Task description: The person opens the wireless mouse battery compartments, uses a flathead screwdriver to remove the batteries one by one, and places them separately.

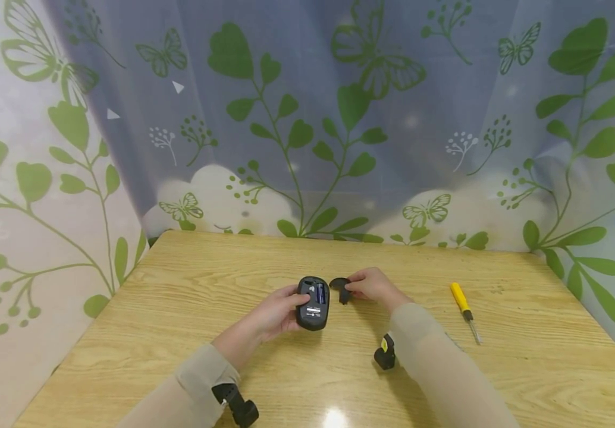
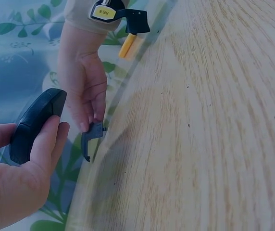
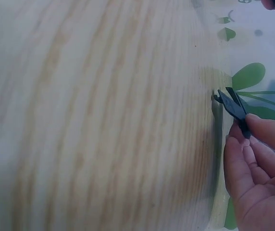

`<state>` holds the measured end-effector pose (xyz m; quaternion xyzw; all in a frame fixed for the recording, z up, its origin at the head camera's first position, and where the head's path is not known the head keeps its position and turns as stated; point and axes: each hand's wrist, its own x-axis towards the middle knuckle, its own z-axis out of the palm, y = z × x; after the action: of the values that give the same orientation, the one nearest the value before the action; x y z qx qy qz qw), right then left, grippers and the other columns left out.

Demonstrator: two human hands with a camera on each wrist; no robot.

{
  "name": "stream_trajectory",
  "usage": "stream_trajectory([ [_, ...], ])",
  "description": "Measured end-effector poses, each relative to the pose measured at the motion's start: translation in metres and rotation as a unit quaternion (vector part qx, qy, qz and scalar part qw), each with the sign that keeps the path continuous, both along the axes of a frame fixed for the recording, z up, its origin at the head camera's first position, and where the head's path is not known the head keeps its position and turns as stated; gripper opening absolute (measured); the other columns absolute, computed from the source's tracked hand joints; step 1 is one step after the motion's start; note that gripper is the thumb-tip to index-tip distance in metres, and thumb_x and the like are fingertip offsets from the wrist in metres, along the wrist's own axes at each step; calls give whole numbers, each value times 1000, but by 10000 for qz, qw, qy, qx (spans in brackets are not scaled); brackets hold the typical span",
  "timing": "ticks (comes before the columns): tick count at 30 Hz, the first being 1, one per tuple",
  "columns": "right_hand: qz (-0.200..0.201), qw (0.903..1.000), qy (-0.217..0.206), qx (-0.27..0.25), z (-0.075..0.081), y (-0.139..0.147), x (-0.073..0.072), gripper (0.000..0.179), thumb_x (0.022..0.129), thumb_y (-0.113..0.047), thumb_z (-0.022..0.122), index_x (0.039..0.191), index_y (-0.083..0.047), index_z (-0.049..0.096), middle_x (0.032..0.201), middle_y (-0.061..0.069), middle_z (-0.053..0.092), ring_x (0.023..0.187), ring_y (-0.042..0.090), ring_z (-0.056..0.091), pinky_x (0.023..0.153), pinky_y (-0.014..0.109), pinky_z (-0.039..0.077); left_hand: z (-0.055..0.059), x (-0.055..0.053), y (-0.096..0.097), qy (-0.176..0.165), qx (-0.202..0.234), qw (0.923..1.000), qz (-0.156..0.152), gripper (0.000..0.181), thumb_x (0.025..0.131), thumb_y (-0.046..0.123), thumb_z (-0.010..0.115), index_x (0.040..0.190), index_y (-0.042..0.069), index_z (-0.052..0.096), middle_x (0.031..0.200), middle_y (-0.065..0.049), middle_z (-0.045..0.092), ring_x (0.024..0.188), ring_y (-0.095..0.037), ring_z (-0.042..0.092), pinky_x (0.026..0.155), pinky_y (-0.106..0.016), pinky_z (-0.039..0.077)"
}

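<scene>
A black computer mouse [image 1: 313, 318] is gripped in my left hand [image 1: 277, 313], underside facing up, thumb across its base. Its battery bay lies uncovered and a dark battery [image 1: 320, 293] sits inside. Just to the right, my right hand [image 1: 373, 287] pinches a black battery cover [image 1: 344, 289] with a narrow tongue, apart from the mouse. In the left wrist view the mouse [image 2: 35, 126] shows edge-on, with the cover [image 2: 92, 137] beyond it. The right wrist view shows the cover [image 3: 234, 108] between thumb and fingertips.
A screwdriver [image 1: 461, 301] with a yellow handle lies on the wooden table [image 1: 206, 267], right of my right hand. Behind the table hangs a curtain [image 1: 307, 148] printed with leaves and butterflies. Both wrists wear black camera mounts.
</scene>
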<state>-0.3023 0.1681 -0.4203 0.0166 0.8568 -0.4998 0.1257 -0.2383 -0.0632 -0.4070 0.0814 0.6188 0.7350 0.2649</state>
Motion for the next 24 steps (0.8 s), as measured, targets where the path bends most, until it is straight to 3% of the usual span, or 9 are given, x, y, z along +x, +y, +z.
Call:
stream_trajectory([
  [4, 93, 9999, 58, 111, 1, 0, 2, 32, 89, -2, 60, 117, 13, 57, 115, 26, 58, 94, 25, 62, 78, 31, 52, 0, 0, 0, -10, 22, 10000, -12, 51, 99, 13, 42, 142, -5, 25, 124, -28, 49, 98, -29, 61, 73, -32, 54],
  [8, 155, 9974, 284, 643, -2, -1, 0, 32, 88, -4, 62, 117, 9, 59, 114, 23, 60, 88, 23, 63, 74, 31, 53, -1, 0, -1, 16, -9, 10000, -38, 51, 99, 14, 43, 143, -5, 24, 123, -27, 50, 98, -29, 61, 73, -32, 54],
  [11, 274, 9900, 589, 1255, -8, 0, -5, 30, 87, -7, 65, 114, 6, 62, 108, 19, 63, 82, 20, 63, 69, 30, 52, -1, 1, -1, 60, -33, 10000, -56, 51, 99, 14, 43, 142, -6, 24, 122, -27, 51, 97, -28, 62, 73, -32, 54],
  [12, 374, 9870, 790, 1346, -17, 4, -12, 29, 86, -10, 67, 112, 4, 64, 104, 17, 64, 79, 18, 62, 66, 28, 52, -1, 1, -1, 74, -29, 9999, -62, 51, 99, 14, 43, 142, -6, 24, 122, -27, 51, 97, -28, 62, 73, -32, 54],
  [15, 483, 9782, 1048, 1728, -20, 5, -16, 27, 85, -11, 69, 108, 3, 66, 100, 15, 65, 82, 19, 61, 67, 29, 51, -1, 1, -1, 94, -17, 9999, -78, 51, 99, 14, 43, 142, -5, 25, 122, -27, 51, 97, -28, 62, 74, -31, 54],
  [24, 484, 9680, 1209, 2144, -1, -4, 0, 24, 85, -6, 67, 106, 5, 65, 101, 17, 65, 95, 29, 60, 81, 38, 49, -2, 1, -1, 103, 49, 9999, -109, 51, 99, 14, 43, 142, -6, 25, 122, -27, 51, 99, -30, 61, 74, -33, 54],
])
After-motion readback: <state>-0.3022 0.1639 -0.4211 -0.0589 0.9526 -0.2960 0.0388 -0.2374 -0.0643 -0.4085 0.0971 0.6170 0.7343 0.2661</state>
